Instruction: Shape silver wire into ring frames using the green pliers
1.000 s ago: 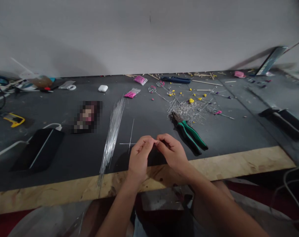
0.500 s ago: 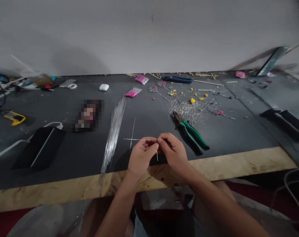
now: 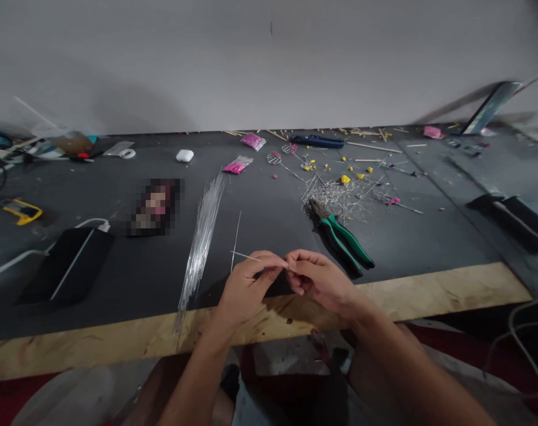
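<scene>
My left hand (image 3: 252, 287) is closed on a thin metal wire (image 3: 244, 255), whose free end sticks out to the left above the knuckles. Fingertip to fingertip with it, my right hand (image 3: 317, 277) pinches the same wire near its other end; the exact bend there is hidden by the fingers. On the dark tabletop left of my hands lies a single loose wire (image 3: 236, 236). Beyond it is a long bundle of straight wires (image 3: 202, 236). Pliers (image 3: 342, 236) with green and black handles rest to the right of my right hand.
A heap of short wire pieces (image 3: 340, 198) with yellow bits lies behind the pliers. Pink packets (image 3: 238, 164), a blue cutter (image 3: 317, 141) and a white case (image 3: 184, 155) sit farther back. A black device (image 3: 68, 263) with a white cable is at left. The wooden edge (image 3: 441, 284) runs in front.
Both hands have turned, and my right hand has rolled with its fingers curling underneath. The wire end that pointed downward between the hands no longer shows, and the left end now slants.
</scene>
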A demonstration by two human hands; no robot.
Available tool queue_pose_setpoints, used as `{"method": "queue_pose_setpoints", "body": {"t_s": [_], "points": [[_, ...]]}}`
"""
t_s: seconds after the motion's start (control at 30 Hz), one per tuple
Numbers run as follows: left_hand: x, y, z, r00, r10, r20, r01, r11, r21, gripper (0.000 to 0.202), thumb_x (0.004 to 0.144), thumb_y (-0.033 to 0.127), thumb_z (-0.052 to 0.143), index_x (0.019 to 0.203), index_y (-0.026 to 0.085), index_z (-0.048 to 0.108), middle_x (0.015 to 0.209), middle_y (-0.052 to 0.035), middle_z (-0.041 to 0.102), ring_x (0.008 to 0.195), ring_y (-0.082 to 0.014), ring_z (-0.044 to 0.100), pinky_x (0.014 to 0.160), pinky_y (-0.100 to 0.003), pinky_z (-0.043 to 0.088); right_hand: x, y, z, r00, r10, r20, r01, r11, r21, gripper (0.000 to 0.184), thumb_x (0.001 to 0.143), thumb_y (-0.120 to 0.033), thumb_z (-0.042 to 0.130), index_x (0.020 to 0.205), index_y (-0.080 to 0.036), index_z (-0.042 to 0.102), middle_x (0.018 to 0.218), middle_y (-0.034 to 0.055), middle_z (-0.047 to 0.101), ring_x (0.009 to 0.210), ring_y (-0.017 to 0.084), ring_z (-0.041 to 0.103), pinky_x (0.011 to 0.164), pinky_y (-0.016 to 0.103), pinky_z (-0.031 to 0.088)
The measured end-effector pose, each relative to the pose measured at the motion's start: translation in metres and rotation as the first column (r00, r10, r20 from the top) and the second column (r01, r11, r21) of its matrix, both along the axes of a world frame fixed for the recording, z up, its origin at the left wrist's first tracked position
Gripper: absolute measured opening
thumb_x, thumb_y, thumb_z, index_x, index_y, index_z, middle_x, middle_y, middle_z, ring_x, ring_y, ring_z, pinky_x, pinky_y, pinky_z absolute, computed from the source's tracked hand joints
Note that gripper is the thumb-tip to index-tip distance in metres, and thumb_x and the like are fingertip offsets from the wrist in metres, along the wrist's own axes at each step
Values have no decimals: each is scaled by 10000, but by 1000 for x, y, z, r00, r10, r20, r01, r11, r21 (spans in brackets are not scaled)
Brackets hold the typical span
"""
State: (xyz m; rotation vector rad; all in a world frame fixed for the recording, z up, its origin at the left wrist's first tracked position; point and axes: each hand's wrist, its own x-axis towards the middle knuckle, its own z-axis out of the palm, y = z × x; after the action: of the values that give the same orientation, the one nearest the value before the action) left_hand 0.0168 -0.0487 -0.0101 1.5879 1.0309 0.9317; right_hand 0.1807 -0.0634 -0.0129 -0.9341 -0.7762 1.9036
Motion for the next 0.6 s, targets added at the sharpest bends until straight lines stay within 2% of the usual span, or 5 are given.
{"method": "queue_pose_setpoints", "body": {"t_s": [0.17,0.27,0.33,0.47,0.6], "points": [[-4,2,0,999,34,-33,-30,994,103,135,738,201,652,713,300,741,1119,-58,582,1063,-225,526,931,-385,384,7,-1,2,990,142,1,-141,987,-71,136,758,-278,618,709,-177,542,566,-49,476,465,69,389,464,215,291],[0,2,-3,983,178,-51,-174,983,65,83,709,232,689,751,283,739,966,-53,618,944,-207,566,877,-354,415,6,2,2,981,27,193,-48,993,106,133,788,-293,577,719,-183,550,579,-45,482,504,85,429,507,228,340],[8,0,-5,965,261,-23,-262,965,-24,65,715,251,685,766,248,724,856,-38,647,842,-186,595,821,-321,443,4,4,2,934,-92,345,-6,963,271,150,816,-293,540,710,-189,554,587,-42,483,550,98,455,560,238,371],[25,-6,-8,945,304,123,-261,924,-280,149,742,287,651,852,198,697,815,-32,695,758,-162,625,727,-273,476,0,5,1,808,-297,509,25,880,474,128,835,-260,505,752,-201,584,694,-20,535,646,119,497,619,246,394],[33,-8,-10,887,416,200,-322,869,-376,197,735,321,662,866,175,672,801,-24,693,743,-137,623,711,-246,477,-5,6,1,738,-373,563,-13,825,564,123,839,-216,497,790,-209,609,757,-4,578,714,133,527,663,249,407]]}}
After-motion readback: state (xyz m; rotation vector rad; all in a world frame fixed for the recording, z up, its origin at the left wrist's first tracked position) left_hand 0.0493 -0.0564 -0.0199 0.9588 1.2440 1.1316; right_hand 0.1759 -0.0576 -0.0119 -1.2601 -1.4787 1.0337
